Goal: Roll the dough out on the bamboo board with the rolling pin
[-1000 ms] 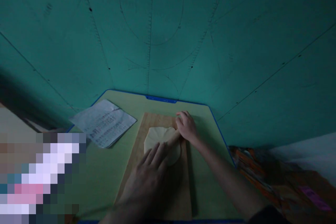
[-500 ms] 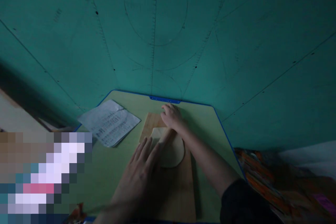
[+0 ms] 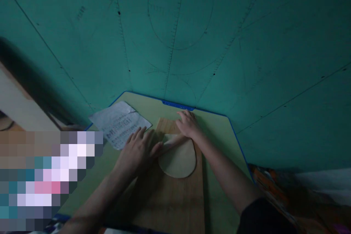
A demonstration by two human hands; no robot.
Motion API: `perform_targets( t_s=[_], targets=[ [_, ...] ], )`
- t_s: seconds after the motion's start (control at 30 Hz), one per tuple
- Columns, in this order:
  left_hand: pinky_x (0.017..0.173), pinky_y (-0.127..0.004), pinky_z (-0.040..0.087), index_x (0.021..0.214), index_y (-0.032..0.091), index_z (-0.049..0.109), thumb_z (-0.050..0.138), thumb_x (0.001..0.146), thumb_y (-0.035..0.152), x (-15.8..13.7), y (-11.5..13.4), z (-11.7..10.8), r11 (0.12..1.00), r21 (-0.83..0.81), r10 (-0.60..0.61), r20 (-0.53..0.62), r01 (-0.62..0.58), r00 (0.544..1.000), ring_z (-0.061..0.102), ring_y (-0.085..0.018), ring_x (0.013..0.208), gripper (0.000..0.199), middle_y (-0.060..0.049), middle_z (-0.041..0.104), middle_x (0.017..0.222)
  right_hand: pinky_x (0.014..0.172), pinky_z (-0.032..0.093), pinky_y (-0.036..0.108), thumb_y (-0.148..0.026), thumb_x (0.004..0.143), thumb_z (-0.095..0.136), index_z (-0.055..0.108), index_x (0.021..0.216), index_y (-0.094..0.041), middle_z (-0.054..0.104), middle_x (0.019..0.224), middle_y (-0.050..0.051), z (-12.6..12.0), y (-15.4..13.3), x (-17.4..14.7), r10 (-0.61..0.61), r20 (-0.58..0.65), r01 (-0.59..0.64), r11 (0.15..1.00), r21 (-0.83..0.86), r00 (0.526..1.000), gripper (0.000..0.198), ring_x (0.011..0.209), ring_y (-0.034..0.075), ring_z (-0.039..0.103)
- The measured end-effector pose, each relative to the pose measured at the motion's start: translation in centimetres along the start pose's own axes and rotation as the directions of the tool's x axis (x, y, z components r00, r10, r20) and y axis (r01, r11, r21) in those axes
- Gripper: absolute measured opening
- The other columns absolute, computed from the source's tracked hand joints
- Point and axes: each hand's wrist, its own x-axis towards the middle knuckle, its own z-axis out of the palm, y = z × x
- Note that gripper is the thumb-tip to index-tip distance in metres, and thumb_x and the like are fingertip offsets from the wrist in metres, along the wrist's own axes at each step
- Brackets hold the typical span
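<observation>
A flat, rounded sheet of dough [image 3: 178, 161] lies on a long wooden board [image 3: 175, 204]. Across the upper part of the dough runs a slim wooden rolling pin [image 3: 172, 144], slanting up to the right. My left hand [image 3: 139, 148] holds its near left end, palm and thumb down on it and fingers reaching forward past it. At the far right end my right hand [image 3: 188, 123] has its palm on the pin, with fingers slightly bent over the board. Both hands hide the pin's ends.
The board rests on a pale folding table [image 3: 219, 146] with a blue rim. A printed paper sheet [image 3: 117, 120] lies at its far left. Behind stands a green wall [image 3: 181, 36] with drawn lines. Orange-patterned items [image 3: 274, 186] lie beyond the right edge.
My left hand has moved forward, away from me, turning the pin nearer to crosswise. More of the dough's front part shows. My right hand stays near the board's far end. The view has shifted slightly.
</observation>
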Motion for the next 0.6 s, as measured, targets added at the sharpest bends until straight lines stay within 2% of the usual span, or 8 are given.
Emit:
perform_targets(
  t_s=[0.1,0.17,0.3,0.4,0.5,0.6],
  targets=[
    [0.099,-0.049,0.052,0.125,0.014,0.061,0.042,0.098,0.052,1.1,-1.0,-0.2,0.999,-0.018,-0.050,-0.063,0.049,0.997,0.061,-0.034,0.122,0.051,-0.019,0.064,0.130,0.104,0.040,0.039,-0.021,0.092,0.046,0.064,0.124,-0.016,0.063,0.126,0.014,0.1,-1.0,1.9,0.062,-0.007,-0.062,0.998,0.020,0.998,0.037,0.119,0.026,0.056],
    [0.097,-0.048,0.053,0.122,0.013,0.062,0.038,0.100,0.048,0.5,-0.9,-0.1,0.999,-0.022,-0.028,-0.110,0.026,0.994,0.061,-0.033,0.120,0.047,-0.019,0.063,0.129,0.102,0.041,0.039,-0.019,0.091,0.046,0.065,0.122,-0.017,0.064,0.123,0.013,0.0,-0.9,1.4,0.065,-0.033,-0.064,0.998,0.028,0.997,0.036,0.117,0.026,0.057],
    [0.098,-0.047,0.052,0.128,0.017,0.058,0.037,0.101,0.050,-2.4,1.0,0.4,0.990,-0.049,0.128,-0.118,-0.135,0.985,0.058,-0.031,0.124,0.047,-0.017,0.061,0.133,0.106,0.039,0.040,-0.021,0.092,0.046,0.064,0.123,-0.016,0.063,0.126,0.013,-0.2,0.9,-3.6,-0.041,-0.068,0.041,0.999,0.004,0.997,0.036,0.120,0.026,0.055],
    [0.101,-0.047,0.049,0.134,0.018,0.054,0.040,0.099,0.054,-2.8,2.1,0.2,0.975,-0.033,0.216,-0.069,-0.219,0.974,0.056,-0.032,0.126,0.052,-0.016,0.061,0.134,0.109,0.037,0.041,-0.024,0.098,0.038,0.063,0.124,-0.015,0.061,0.130,0.014,-0.6,2.4,-7.9,-0.121,-0.088,0.122,0.993,0.000,0.989,0.037,0.126,0.026,0.051],
    [0.097,-0.047,0.050,0.123,0.017,0.062,0.040,0.100,0.051,-0.1,1.9,0.0,0.990,0.001,0.142,0.004,-0.142,0.990,0.059,-0.032,0.119,0.046,-0.016,0.065,0.125,0.109,0.037,0.043,-0.028,0.101,0.034,0.062,0.125,-0.017,0.060,0.132,0.014,-0.8,3.2,-9.5,-0.134,-0.086,0.134,0.991,-0.005,0.987,0.038,0.126,0.026,0.051],
    [0.094,-0.046,0.051,0.110,0.016,0.068,0.040,0.100,0.049,4.3,0.8,0.3,0.997,0.028,0.064,0.061,-0.066,0.996,0.060,-0.033,0.116,0.044,-0.017,0.067,0.119,0.105,0.039,0.042,-0.031,0.100,0.039,0.065,0.120,-0.017,0.063,0.127,0.014,-0.8,3.0,-7.3,-0.047,-0.057,0.047,0.999,0.003,0.997,0.035,0.120,0.026,0.055]
  ],
)
